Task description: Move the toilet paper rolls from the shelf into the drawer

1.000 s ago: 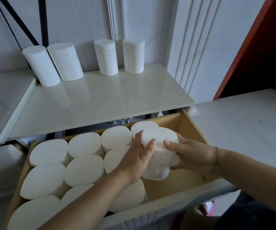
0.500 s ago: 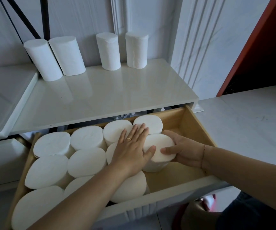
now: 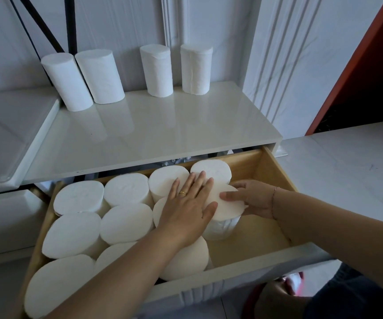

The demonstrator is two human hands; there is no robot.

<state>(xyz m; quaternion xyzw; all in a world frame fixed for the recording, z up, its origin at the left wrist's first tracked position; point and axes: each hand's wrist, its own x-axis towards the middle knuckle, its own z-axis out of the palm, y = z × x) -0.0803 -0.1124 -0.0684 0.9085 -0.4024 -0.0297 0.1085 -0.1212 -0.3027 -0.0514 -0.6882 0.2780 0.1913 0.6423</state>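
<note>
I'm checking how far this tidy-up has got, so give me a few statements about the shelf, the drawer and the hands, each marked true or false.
1. Four rolls stand on the shelf. True.
2. The drawer is shut. False: it is pulled open and mostly filled with upright rolls.
3. The left hand lies flat on top of rolls in the drawer. True.
4. The right hand is reaching for the shelf. False: it is down in the drawer, touching the rightmost roll.
5. The drawer's right side still has bare wooden floor. True.
6. The shelf rolls lie on their sides. False: all four stand on end.
</note>
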